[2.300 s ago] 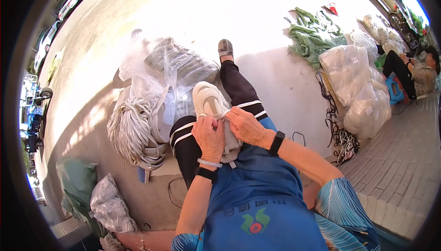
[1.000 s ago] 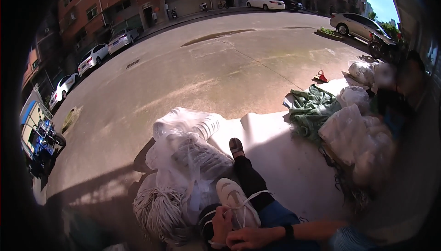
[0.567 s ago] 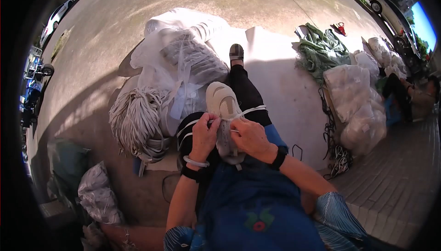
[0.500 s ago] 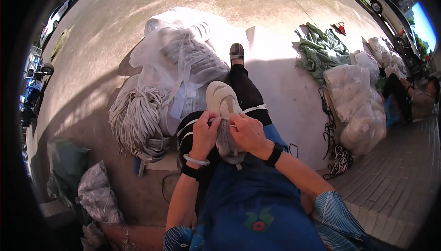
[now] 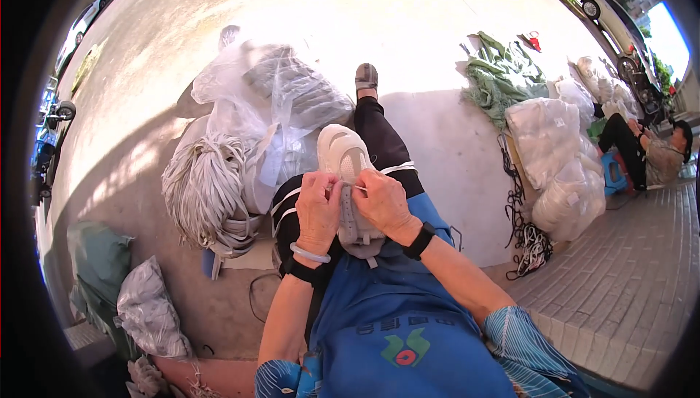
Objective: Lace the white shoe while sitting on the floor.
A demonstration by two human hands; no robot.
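A pale grey sneaker (image 5: 344, 156) lies sole-down on my lap, toe pointing away from me. My left hand (image 5: 319, 209) grips its left side near the lacing, with a bracelet and a black band on that wrist. On the sneaker's right side my right hand (image 5: 381, 200) pinches a thin white lace end over the tongue; a black watch sits on that wrist. Both hands touch the shoe. I wear a blue apron (image 5: 397, 318) and black trousers with white stripes.
A bundle of grey laces (image 5: 206, 190) and a clear plastic bag of shoe parts (image 5: 275, 95) lie to my left. White filled bags (image 5: 558, 157) and green cloth (image 5: 499, 77) sit to the right, where another person (image 5: 645, 146) sits. Parked cars line the pavement's far edge.
The head looked up toward the street and came back down to the lap. Both hands stay on the sneaker, with the fingers shifting slightly along the lacing.
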